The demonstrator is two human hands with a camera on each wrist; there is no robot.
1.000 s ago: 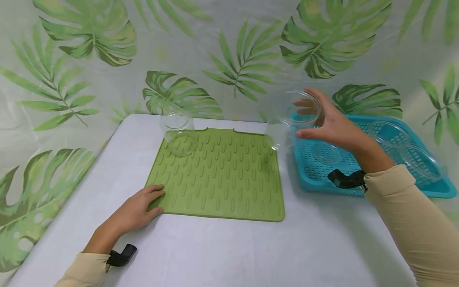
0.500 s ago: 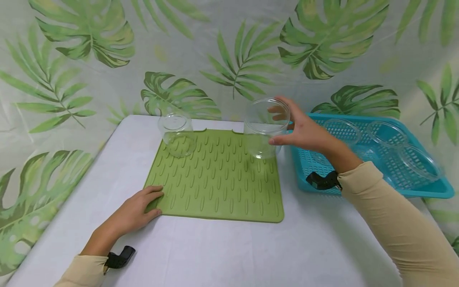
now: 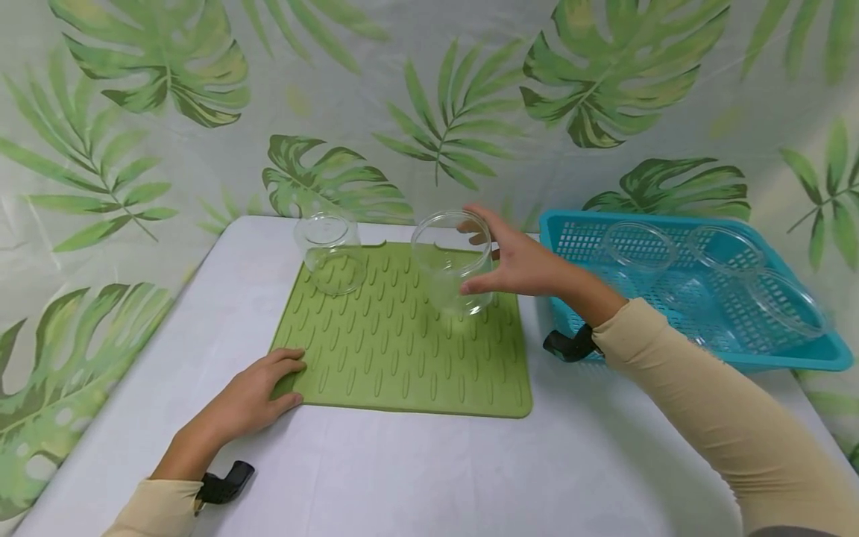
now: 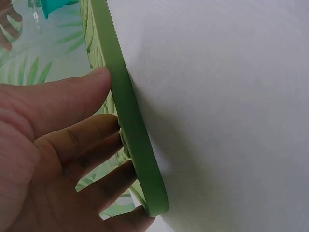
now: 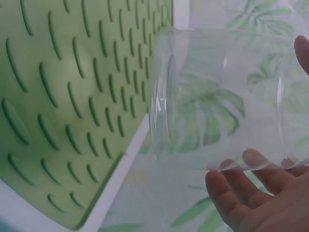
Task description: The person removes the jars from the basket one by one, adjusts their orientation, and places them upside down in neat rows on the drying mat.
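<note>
My right hand (image 3: 513,261) grips a clear round container (image 5: 217,101) around its side, thumb in front and fingers behind. It is held upright over the back right of the green ribbed mat (image 3: 403,358); the right wrist view shows its lower end facing the mat, apparently just above it. Another clear container (image 3: 335,253) stands at the mat's back left corner. My left hand (image 3: 244,399) rests at the mat's front left corner. In the left wrist view, its thumb and fingertips touch the mat's edge (image 4: 128,111), without curling round it.
To the right stands a blue perforated basket (image 3: 684,216) with several clear containers (image 3: 725,250) in it. A white cloth (image 3: 403,477) covers the table. Behind it hangs a leaf-patterned curtain (image 3: 470,97).
My right hand has carried the clear container left and down, from beside the basket to over the mat. My left hand has stayed at the mat's corner.
</note>
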